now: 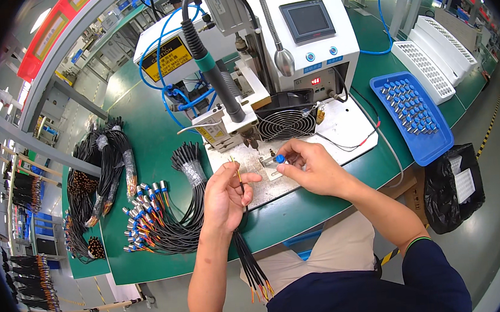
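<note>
My left hand [228, 198] pinches a thin black cable [240, 180] near its stripped, coloured wire end, which points up. My right hand [315, 165] is closed on a small blue connector [280, 159], held by thumb and forefinger at the metal fixture [270, 167]. Wire end and connector are apart. Above the fixture stands the soldering head [250, 138] of a white benchtop machine [326, 42]. From under my left hand more black cables [248, 263] with bare coloured ends hang over the table edge.
Left of my hands lies a bundle of black cables [190, 217] with connectors [142, 219] fitted. Further left are more cable bundles [104, 151]. A blue tray [444, 142] of connectors sits right, near white perforated trays [426, 66]. A fan [287, 123] stands behind the fixture.
</note>
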### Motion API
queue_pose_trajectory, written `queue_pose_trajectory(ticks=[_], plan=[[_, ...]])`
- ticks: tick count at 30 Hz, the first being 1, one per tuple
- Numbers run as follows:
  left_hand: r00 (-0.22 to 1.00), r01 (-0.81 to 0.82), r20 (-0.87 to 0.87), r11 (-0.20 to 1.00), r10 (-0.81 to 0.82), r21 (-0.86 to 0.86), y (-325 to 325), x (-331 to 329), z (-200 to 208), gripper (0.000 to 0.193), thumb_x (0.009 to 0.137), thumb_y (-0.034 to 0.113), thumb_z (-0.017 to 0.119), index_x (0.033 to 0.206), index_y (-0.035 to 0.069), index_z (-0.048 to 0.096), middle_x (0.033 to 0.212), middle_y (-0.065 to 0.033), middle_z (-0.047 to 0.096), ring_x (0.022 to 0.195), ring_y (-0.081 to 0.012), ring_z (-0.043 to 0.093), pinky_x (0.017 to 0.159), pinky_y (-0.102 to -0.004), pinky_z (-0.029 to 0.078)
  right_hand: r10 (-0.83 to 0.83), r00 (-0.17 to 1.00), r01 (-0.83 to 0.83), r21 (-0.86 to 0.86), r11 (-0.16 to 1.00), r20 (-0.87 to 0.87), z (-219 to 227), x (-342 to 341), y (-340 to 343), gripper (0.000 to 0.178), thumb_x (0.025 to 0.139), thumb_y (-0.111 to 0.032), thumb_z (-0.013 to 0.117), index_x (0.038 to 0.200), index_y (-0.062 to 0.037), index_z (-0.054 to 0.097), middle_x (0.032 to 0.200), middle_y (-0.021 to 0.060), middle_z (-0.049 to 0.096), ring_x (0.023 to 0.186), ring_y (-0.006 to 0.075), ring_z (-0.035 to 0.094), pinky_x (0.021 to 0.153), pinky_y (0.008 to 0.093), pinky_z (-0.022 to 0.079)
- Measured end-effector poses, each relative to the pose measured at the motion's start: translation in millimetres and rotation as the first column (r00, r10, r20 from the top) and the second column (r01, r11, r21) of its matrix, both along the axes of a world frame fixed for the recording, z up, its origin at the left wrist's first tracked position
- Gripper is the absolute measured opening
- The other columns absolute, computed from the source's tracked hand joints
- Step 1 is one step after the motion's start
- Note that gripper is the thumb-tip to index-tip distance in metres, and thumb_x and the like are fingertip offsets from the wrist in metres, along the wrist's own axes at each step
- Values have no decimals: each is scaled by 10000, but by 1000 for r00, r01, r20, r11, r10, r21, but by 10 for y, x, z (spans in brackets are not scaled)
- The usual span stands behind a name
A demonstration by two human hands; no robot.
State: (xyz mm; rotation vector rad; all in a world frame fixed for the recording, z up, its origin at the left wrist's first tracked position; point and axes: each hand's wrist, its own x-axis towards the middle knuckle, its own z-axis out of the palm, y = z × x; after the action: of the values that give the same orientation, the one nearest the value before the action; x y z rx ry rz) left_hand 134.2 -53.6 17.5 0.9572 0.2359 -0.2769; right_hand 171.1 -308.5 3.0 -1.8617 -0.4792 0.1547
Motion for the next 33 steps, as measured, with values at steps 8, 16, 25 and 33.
queue_pose_trajectory(ticks=[8,16,25,33], plan=[[998,37,49,999,-39,32,-26,-19,22,195,1201,318,527,1138,138,567,971,-249,802,595,-167,608,547,-266,464,1,1000,-1,13,1000,-14,9,-9,9,341,994,-205,816,1194,50,709,1038,108,765,861,150,692,761,309,572],[993,95,61,994,-99,62,-18,-31,35,200,1202,315,540,1144,124,550,917,-202,780,638,-159,637,585,-274,497,-1,1000,1,4,1000,-6,23,-19,5,326,996,-184,809,1193,55,706,1044,116,764,867,153,697,770,309,577],[994,20,101,996,-30,90,-21,-19,-39,138,1184,226,575,1148,103,524,911,-186,768,642,-141,609,587,-273,479,-2,1000,2,11,1000,-15,7,-17,2,329,1001,-180,805,1199,61,702,1065,124,762,884,152,696,780,305,580],[994,27,104,988,-43,152,43,46,-22,148,1147,150,629,1215,21,649,880,-117,748,661,-97,584,603,-244,445,7,1000,-7,-14,1000,20,64,34,15,311,991,-171,812,1194,46,722,1010,96,738,813,131,641,727,298,541]])
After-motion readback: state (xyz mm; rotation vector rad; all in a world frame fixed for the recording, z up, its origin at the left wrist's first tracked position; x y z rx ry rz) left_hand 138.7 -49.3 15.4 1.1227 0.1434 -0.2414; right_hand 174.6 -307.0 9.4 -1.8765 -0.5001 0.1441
